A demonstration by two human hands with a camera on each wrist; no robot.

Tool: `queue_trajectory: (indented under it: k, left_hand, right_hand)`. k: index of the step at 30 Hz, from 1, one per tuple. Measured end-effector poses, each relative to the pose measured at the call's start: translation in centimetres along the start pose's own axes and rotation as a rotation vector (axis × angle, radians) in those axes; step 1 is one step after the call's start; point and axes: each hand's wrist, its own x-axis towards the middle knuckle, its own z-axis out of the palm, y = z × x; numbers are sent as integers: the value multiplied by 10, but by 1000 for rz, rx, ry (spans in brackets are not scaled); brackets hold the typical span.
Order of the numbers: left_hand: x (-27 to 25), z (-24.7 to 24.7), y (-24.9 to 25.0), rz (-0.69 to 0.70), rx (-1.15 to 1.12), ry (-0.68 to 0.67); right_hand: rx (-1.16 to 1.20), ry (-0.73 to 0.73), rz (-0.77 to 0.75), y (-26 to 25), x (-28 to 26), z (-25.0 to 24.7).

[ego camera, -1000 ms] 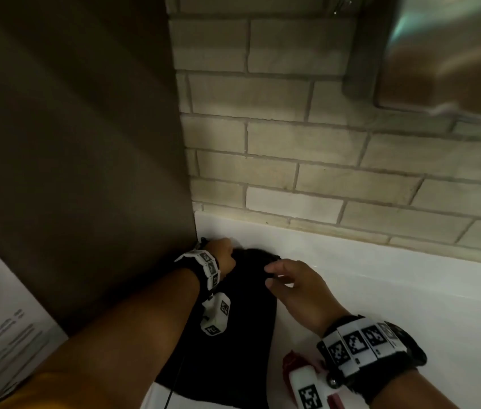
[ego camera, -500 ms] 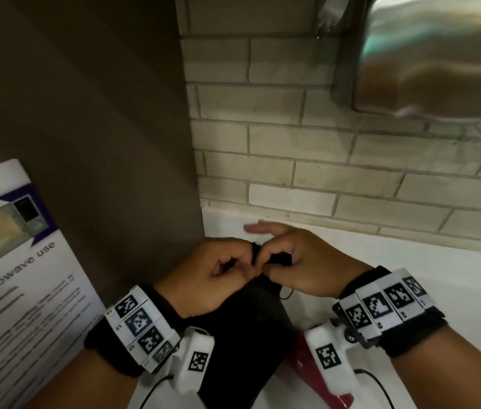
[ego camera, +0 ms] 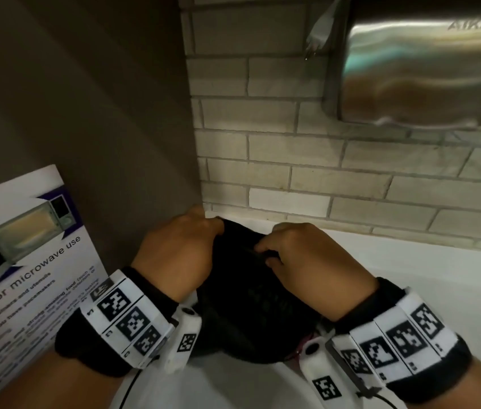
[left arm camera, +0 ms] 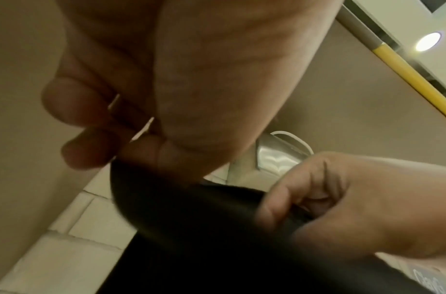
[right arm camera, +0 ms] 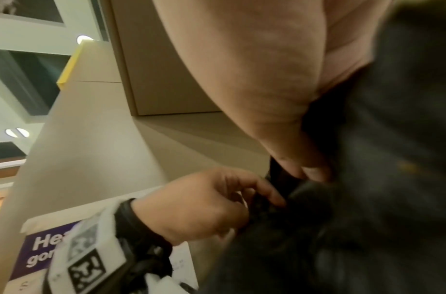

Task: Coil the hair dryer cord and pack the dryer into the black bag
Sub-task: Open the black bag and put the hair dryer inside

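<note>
Left hand (ego camera: 178,255): fingers curled, pinching left side of black bag (ego camera: 251,305) top edge. Right hand (ego camera: 301,258): fingers curled, pinching right side of same edge. Hands apart, bag mouth between them. Bag stands on white counter (ego camera: 410,278), in corner beside brown panel (ego camera: 85,113), against brick wall (ego camera: 292,160). Hair dryer not discernible. Steel hand dryer (ego camera: 428,69) mounted on wall above right. Microwave notice (ego camera: 23,246) at left.

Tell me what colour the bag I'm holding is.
Black. The bag shows best in the head view, gripped between both hands.
</note>
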Motion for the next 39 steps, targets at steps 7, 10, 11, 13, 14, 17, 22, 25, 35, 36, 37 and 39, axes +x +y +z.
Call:
queue_trajectory:
  k: [7, 10, 11, 13, 14, 17, 22, 25, 35, 36, 37, 39]
  left_hand:
    - [5, 7, -11, -202, 86, 127]
    - [10, 9, -7, -296, 85, 63]
    - [11, 11, -6, -313, 89, 22]
    - [10, 13, -4, -315, 75, -21]
    - [8, 13, -3, -293, 73, -25]
    - [-4, 13, 3, -219, 74, -77]
    - [-9, 9, 5, -89, -87, -269]
    - [-6, 3, 2, -5, -313, -362]
    - [-1, 46, 3, -195, -786, -613]
    - [-2, 49, 3, -220, -805, -611]
    - [-3, 52, 3, -238, -814, -618]
    - [-5, 56, 4, -259, -820, -634]
  right_hand:
    - [-112, -109, 18, 6, -25, 7]
    - [-158, -155, 54, -1, -36, 16]
    - [-161, -185, 75, -5, -39, 18]
    - [-177, -204, 131, -11, -44, 22]
    - [-195, -187, 162, -11, -45, 23]
    - [-268, -110, 216, -2, -44, 22]
    - [-138, -45, 218, 23, -23, 18]
    - [284, -55, 279, 55, -8, 24]
    - [1182, 89, 502, 145, -44, 53]
    - [1093, 117, 551, 159, -54, 53]
    - [937, 78, 572, 173, -64, 54]
    - [592, -161, 558, 196, -84, 61]
